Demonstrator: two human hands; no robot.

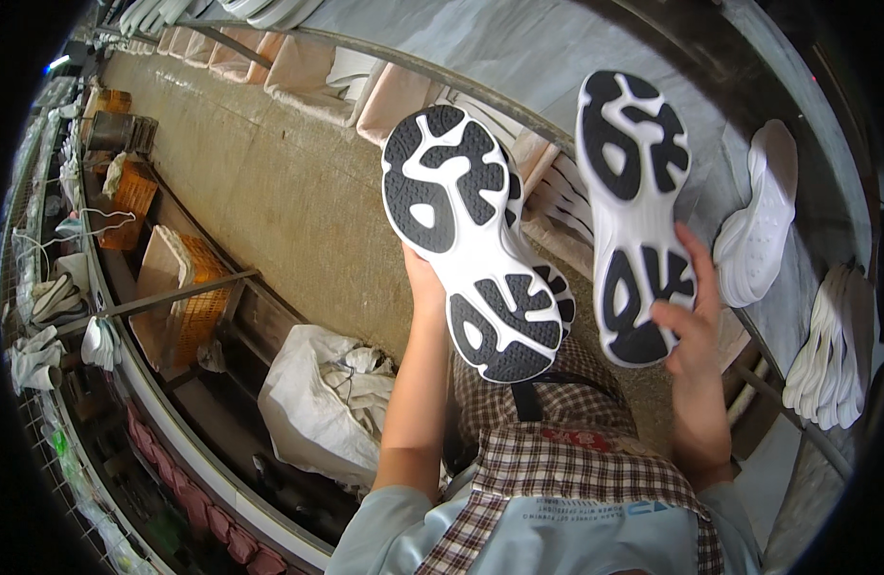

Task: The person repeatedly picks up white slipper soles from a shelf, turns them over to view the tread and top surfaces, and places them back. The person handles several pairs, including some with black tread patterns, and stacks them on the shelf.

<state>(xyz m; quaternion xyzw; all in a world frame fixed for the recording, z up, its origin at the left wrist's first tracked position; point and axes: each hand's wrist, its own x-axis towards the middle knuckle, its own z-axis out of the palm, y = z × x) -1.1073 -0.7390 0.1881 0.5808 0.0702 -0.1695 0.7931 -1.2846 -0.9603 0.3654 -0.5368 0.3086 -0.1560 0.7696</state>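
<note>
Over the lap, at a long workbench (pixel 269 192): two white shoes held soles-up, side by side but apart.

Left hand (pixel 424 283) is closed around the left shoe (pixel 470 244) from behind its midfoot; right hand (pixel 689 316) pinches the heel end of the right shoe (pixel 633 206), fingers wrapped. To compare well, I'd judge: level both black tread patterns, keep thumbs off them. A spare white shoe (pixel 760 230) lies right.

The left hand (pixel 424 280) holds up one sole (pixel 472 241), the right hand (pixel 689 316) another sole (pixel 635 206) — both white with black tread, tread side up. A white shoe (pixel 758 230) lies on the bench (pixel 710 163) just beside the right one — a white sack (pixel 322 398) sits lower left.
</note>
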